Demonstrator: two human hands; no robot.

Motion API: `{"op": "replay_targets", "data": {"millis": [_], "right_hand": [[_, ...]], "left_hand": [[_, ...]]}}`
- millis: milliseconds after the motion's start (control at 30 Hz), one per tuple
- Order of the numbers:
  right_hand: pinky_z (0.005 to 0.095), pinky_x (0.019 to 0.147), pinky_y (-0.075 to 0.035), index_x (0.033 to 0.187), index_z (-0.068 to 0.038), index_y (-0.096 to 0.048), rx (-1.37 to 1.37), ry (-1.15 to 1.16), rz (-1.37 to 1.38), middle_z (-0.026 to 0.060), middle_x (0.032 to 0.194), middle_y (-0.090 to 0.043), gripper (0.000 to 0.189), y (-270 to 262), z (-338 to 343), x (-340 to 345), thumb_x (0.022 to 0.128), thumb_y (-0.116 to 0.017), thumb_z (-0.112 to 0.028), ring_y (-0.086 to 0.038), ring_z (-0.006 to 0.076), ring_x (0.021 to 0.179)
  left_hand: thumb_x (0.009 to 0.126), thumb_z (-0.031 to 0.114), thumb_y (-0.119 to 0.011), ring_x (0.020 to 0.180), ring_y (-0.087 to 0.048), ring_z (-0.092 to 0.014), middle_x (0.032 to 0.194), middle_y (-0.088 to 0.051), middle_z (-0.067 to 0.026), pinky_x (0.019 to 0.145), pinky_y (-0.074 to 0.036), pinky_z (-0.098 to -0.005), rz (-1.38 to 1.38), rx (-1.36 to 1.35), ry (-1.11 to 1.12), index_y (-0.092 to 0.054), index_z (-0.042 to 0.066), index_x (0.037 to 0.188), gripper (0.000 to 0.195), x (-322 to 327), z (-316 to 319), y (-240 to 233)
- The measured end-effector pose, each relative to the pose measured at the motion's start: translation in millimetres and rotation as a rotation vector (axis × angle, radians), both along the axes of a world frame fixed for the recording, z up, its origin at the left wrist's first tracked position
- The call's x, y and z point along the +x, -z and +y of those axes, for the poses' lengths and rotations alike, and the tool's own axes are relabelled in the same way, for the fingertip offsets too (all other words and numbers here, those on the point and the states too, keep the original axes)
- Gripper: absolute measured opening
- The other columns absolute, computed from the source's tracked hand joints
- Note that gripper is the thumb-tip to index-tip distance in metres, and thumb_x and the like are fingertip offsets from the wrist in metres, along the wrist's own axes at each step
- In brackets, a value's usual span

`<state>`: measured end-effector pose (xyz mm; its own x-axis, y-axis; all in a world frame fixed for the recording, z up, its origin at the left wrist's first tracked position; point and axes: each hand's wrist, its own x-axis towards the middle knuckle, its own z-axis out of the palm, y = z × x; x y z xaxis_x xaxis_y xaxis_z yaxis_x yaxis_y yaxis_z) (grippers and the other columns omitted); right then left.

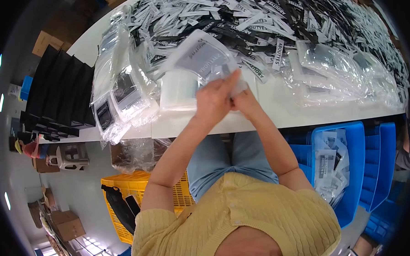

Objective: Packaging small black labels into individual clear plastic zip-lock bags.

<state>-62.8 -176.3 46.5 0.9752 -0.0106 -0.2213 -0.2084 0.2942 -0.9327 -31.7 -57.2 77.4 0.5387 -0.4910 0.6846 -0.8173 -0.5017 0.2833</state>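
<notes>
Both hands meet over the white table, holding a printed translucent plastic bag (202, 56) that fans out away from me. My left hand (212, 98) grips its near end, its index finger extended towards the right. My right hand (243, 100) is close against it, fingers bent around the bag's near right corner; some fingertips are hidden. Beneath and to the left lies a stack of clear plastic bags (177, 91) on the table. Beyond the hands spreads a large heap of black and white printed strips (255, 23).
Clear-wrapped bag packs lie left (126, 86) and right (333, 74). Black trays (62, 89) are stacked at far left. Below the table stand a yellow crate (118, 214) and a blue bin (355, 162) holding small printed packets (327, 170).
</notes>
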Motion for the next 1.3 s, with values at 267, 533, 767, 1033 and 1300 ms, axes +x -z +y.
{"op": "replay_targets", "data": {"millis": [267,533,767,1033,1300], "right_hand": [[0.0281,0.049,-0.041,0.079,0.004,-0.055,-0.538,0.287,-0.495,0.0070,0.060,-0.056,0.026,5.6,15.2,-12.7,0.088,-0.055,-0.021,-0.053,0.0119,0.053],[0.0219,0.047,-0.041,0.081,0.001,-0.061,-0.217,0.124,-0.257,0.0015,0.065,-0.060,0.010,2.5,-0.8,-16.6,0.082,-0.062,-0.010,-0.053,0.0058,0.057],[0.0215,0.056,-0.044,0.090,0.001,-0.064,-0.281,-0.141,-0.319,-0.0007,0.073,-0.062,0.010,-2.0,-13.5,-21.1,0.083,-0.060,-0.006,-0.054,0.0045,0.065],[0.0200,0.057,-0.041,0.094,0.003,-0.063,-0.081,-0.195,-0.305,-0.0015,0.076,-0.061,0.015,-10.8,-22.3,-28.6,0.086,-0.059,-0.010,-0.051,0.0037,0.067],[0.0223,0.046,-0.034,0.077,0.002,-0.064,-0.431,-0.064,-0.508,-0.0015,0.055,-0.051,0.022,-25.0,-13.1,-32.7,0.083,-0.064,-0.018,-0.042,0.0030,0.055]], "left_hand": [[0.061,-0.001,-0.060,0.057,-0.059,-0.029,0.069,-0.060,-0.0121,0.051,-0.046,-0.0384,0.184,0.035,-0.054,-0.050,0.014,0.128,0.069,-13.7,12.4,-3.1],[0.064,-0.002,-0.062,0.052,-0.055,-0.026,0.061,-0.055,-0.0107,0.053,-0.047,-0.0343,0.492,0.053,0.066,-0.040,0.013,0.135,0.076,-31.5,13.3,-19.4],[0.065,-0.001,-0.063,0.068,-0.057,-0.029,0.073,-0.058,-0.0138,0.068,-0.049,-0.0372,-0.064,0.160,0.160,-0.044,0.010,0.132,0.070,13.6,34.9,-59.6],[0.074,0.004,-0.064,0.060,-0.053,-0.011,0.068,-0.061,-0.0062,0.055,-0.042,-0.0248,0.842,0.385,0.234,-0.065,-0.002,0.085,0.013,27.3,47.0,-74.8],[0.084,0.009,-0.062,0.058,-0.043,-0.002,0.065,-0.055,0.0014,0.050,-0.034,-0.0201,1.117,0.033,0.304,-0.064,-0.004,0.077,0.014,11.4,44.3,-47.5]]}}
